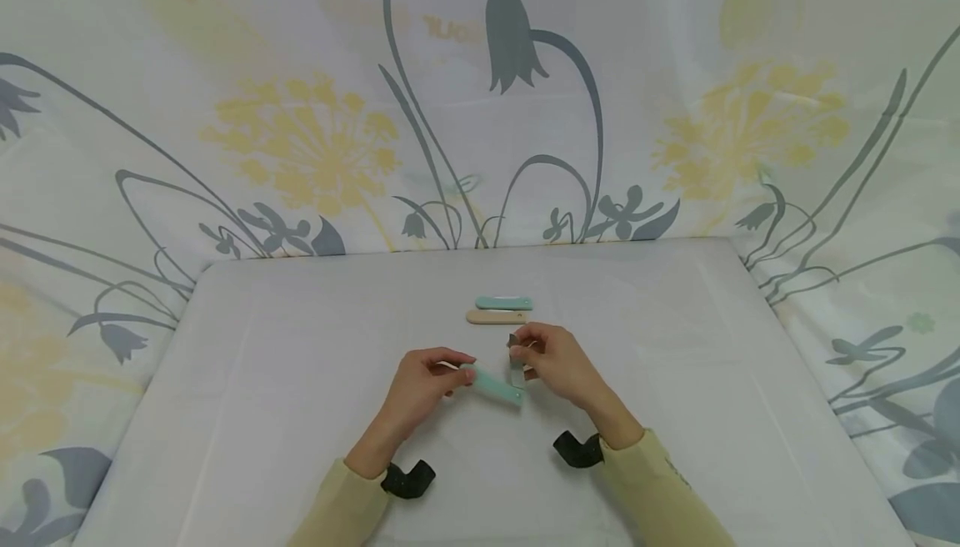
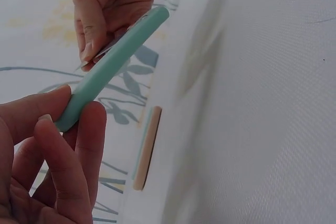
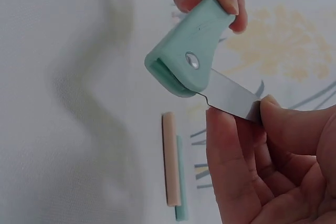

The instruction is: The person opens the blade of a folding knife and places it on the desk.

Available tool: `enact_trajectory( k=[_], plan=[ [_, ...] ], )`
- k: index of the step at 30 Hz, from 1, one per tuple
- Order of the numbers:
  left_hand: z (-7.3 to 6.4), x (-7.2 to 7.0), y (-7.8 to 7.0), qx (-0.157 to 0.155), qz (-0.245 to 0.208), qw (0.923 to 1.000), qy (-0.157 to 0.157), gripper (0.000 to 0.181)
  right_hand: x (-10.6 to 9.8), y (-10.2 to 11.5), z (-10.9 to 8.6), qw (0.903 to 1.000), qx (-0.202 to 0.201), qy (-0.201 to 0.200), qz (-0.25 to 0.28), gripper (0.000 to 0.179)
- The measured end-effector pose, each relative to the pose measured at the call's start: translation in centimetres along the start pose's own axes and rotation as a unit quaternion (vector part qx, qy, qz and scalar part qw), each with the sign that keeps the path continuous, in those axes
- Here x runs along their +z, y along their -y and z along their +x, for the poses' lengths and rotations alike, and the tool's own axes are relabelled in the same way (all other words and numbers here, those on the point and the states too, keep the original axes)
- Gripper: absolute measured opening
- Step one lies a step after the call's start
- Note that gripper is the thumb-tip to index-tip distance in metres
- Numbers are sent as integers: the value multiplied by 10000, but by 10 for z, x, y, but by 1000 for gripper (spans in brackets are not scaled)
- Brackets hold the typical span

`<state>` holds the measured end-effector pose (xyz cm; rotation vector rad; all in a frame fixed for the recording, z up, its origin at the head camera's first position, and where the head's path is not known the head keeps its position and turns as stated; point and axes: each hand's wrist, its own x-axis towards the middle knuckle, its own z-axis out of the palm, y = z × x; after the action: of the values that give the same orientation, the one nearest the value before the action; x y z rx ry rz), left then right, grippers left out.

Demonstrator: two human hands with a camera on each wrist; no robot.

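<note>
A folding knife with a mint-green handle (image 1: 497, 387) is held between the two hands above the table. My left hand (image 1: 418, 382) pinches the handle's far end between thumb and fingers. With thumb and fingertips, my right hand (image 1: 561, 362) pinches the steel blade (image 3: 231, 97), which stands out at an angle from the handle. A round metal rivet (image 3: 192, 60) and an open slot show at the pivot end in the right wrist view. The blade's tip is partly hidden by the right fingers.
Beyond the hands, a mint-green folded knife (image 1: 504, 303) lies beside a beige folded knife (image 1: 497, 317) on the white table (image 1: 300, 322). A flower-patterned curtain (image 1: 450, 138) rises behind and at both sides. Black wrist mounts (image 1: 408, 479) sit at both cuffs.
</note>
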<state>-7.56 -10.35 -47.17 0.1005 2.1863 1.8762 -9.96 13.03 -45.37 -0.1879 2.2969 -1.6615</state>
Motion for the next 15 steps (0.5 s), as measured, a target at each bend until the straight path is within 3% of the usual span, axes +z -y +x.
enact_trajectory(
  k=[7, 15],
  plan=[
    [-1, -5, -3, -18, 58, 9998, -205, 18, -7, -5, 0, 9993, -22, 196, 317, 8],
    [-1, -12, -1, -83, -237, 9992, -300, 22, -8, -3, -2, 9915, 343, -223, 1239, 8]
  ],
)
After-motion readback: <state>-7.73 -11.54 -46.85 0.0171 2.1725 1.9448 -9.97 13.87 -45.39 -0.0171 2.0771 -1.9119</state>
